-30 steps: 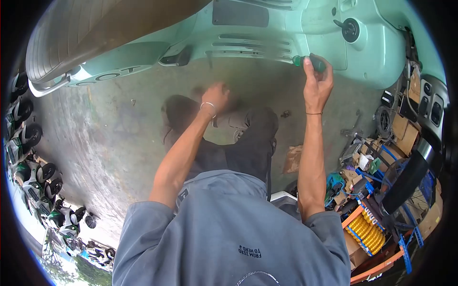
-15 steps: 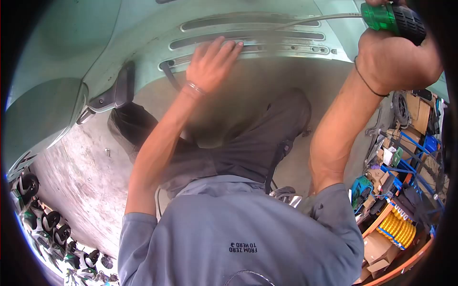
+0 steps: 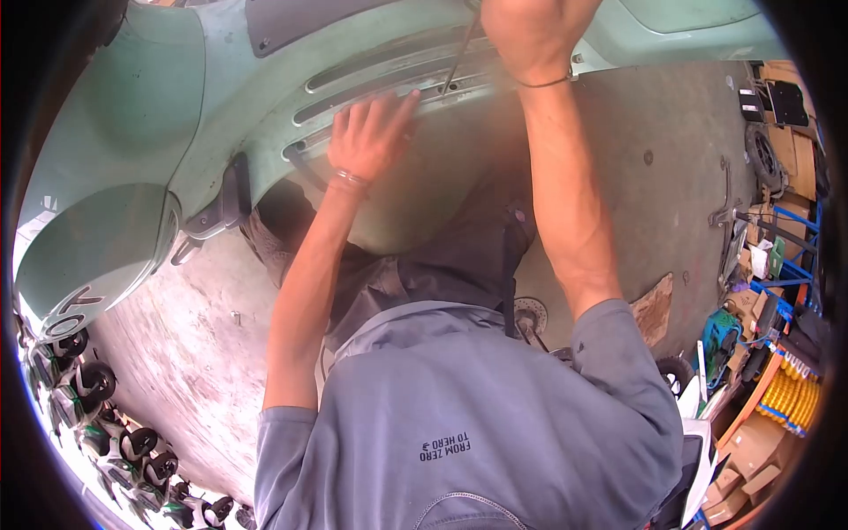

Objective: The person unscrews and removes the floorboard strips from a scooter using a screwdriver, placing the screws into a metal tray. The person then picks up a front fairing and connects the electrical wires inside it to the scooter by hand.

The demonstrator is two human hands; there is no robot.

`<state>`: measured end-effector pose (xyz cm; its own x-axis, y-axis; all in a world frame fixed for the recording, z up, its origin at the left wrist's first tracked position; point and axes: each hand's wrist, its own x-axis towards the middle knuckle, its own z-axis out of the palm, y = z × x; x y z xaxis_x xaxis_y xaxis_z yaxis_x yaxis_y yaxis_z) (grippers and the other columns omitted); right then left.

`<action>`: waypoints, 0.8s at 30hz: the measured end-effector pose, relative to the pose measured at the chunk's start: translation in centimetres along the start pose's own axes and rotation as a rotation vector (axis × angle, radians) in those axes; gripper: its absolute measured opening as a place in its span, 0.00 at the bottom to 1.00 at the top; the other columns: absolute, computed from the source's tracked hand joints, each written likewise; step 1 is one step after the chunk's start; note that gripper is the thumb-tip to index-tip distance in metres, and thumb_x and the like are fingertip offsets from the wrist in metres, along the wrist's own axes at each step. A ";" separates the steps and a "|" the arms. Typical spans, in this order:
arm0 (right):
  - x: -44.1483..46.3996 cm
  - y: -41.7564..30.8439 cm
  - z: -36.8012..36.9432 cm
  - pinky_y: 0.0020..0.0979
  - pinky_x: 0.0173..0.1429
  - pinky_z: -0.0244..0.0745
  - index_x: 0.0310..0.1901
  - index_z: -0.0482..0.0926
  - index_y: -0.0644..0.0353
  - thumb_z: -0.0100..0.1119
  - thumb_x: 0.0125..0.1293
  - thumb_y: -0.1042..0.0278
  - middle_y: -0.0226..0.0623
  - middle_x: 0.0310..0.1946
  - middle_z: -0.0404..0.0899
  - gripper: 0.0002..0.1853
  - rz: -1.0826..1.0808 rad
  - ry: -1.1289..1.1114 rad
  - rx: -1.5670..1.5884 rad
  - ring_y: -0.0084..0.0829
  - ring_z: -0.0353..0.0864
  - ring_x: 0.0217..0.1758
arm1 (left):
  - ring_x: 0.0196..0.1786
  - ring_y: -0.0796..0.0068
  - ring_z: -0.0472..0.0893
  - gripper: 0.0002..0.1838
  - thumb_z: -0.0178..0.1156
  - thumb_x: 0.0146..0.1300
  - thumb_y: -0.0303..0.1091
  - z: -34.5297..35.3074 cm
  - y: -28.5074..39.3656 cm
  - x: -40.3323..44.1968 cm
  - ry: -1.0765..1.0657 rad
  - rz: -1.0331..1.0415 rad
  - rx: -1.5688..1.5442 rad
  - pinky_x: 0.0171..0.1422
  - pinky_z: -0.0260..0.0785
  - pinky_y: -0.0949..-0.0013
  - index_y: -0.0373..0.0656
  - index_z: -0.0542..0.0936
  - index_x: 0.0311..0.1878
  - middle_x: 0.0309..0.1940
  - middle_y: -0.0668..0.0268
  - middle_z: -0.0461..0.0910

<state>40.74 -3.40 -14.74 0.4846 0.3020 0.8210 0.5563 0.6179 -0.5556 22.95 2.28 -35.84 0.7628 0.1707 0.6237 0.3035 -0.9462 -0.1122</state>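
Observation:
My left hand (image 3: 369, 140) lies flat with fingers spread on the edge of a pale green scooter floorboard (image 3: 256, 102), beside its ribbed strips. At the top edge, my right hand (image 3: 534, 40) is closed round a screwdriver (image 3: 460, 53). Only the shaft shows; the handle is hidden by the hand and the frame edge. The shaft slants down, its tip at a hole in the nearest bare metal strip (image 3: 428, 97), right of my left hand. A dark rubber strip (image 3: 305, 166) hangs loose from this strip's left end.
A black folded footrest (image 3: 231, 199) juts from the scooter at left. Several small-wheeled machines (image 3: 97, 382) line the lower left. At right stand blue-framed shelves (image 3: 791, 283) with boxes and a yellow coiled hose (image 3: 789, 402). A brake disc (image 3: 531, 314) shows behind my torso.
My right hand has swung left and inward with the screwdriver, whose shaft now points steeply down at the bare strip. The view has shifted; my left hand stays on the floorboard edge.

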 end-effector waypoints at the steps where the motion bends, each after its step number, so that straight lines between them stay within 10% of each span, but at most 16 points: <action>1: -0.2 0.2 0.2 0.21 0.21 0.59 0.62 0.76 0.62 0.57 0.79 0.59 0.22 0.20 0.70 0.18 -0.005 -0.003 0.005 0.13 0.66 0.17 | 0.45 0.73 0.81 0.27 0.72 0.59 0.57 0.0 0.0 -0.1 0.004 0.001 0.009 0.48 0.71 0.64 0.73 0.83 0.63 0.48 0.79 0.82; 24: -1.8 0.3 0.6 0.20 0.23 0.58 0.59 0.76 0.65 0.57 0.78 0.64 0.22 0.20 0.71 0.15 -0.051 0.027 -0.089 0.12 0.66 0.19 | 0.42 0.73 0.78 0.25 0.73 0.57 0.55 0.1 0.4 -0.1 0.072 -0.033 -0.042 0.46 0.70 0.66 0.71 0.85 0.59 0.46 0.78 0.81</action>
<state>39.62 -3.34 -16.33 0.4718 0.2513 0.8451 0.6378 0.5645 -0.5240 23.03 1.94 -36.03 0.7097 0.1829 0.6804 0.3019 -0.9515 -0.0591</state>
